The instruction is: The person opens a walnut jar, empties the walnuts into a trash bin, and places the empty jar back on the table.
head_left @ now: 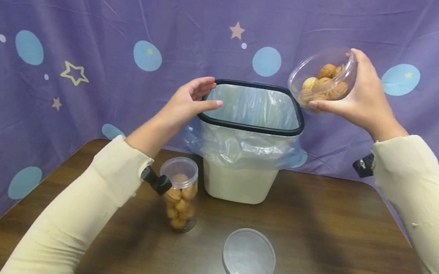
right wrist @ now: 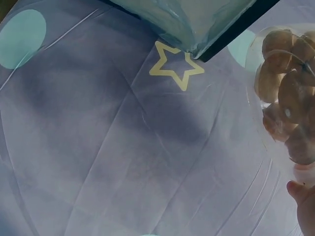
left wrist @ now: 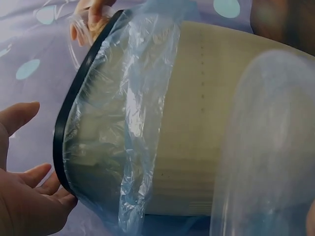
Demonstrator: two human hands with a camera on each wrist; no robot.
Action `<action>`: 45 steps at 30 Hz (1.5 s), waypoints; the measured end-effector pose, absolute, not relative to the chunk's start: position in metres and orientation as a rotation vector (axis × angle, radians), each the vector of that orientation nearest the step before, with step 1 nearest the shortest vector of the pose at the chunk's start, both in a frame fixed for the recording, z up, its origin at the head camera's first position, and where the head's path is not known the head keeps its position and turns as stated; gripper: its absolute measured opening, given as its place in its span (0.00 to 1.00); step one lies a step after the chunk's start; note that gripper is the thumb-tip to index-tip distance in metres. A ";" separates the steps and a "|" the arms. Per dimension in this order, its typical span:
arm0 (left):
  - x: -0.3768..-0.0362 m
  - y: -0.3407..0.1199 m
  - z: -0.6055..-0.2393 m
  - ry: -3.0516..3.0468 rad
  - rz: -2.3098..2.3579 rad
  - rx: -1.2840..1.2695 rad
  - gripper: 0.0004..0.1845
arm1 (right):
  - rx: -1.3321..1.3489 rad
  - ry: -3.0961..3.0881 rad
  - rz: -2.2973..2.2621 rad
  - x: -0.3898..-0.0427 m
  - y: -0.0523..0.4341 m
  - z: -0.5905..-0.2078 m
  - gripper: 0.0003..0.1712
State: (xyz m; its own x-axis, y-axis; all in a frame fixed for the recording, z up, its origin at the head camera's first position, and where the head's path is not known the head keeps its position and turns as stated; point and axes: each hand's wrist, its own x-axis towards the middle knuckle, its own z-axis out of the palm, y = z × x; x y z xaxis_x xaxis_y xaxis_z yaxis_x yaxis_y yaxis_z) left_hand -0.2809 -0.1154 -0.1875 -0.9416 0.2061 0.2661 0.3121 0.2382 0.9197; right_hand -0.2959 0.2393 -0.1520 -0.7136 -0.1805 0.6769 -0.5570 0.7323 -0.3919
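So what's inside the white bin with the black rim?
The white plastic bin with the black rim holds a clear plastic liner bag folded over its edge. Nothing else shows on the liner's upper walls; the near wall hides the bottom.

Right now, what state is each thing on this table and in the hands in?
Bin: upright, open, lined with a plastic bag.
Clear tub: lidless, tilted toward the bin, holding round snacks, gripped by the right hand.
Left hand: open, at the bin's rim.
Jar: upright, lidless, part full.
Lid: flat on the table.
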 end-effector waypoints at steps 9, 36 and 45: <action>-0.292 -0.115 -0.187 -2.539 -1.727 -0.489 0.38 | 0.574 -2.304 0.784 -0.301 0.234 -0.148 0.68; -0.297 -0.121 -0.191 -2.786 -1.622 -0.456 0.53 | 0.727 -2.299 0.713 -0.308 0.229 -0.156 0.71; -0.298 -0.127 -0.189 -2.790 -1.681 -0.496 0.52 | 0.765 -2.269 0.691 -0.310 0.225 -0.157 0.71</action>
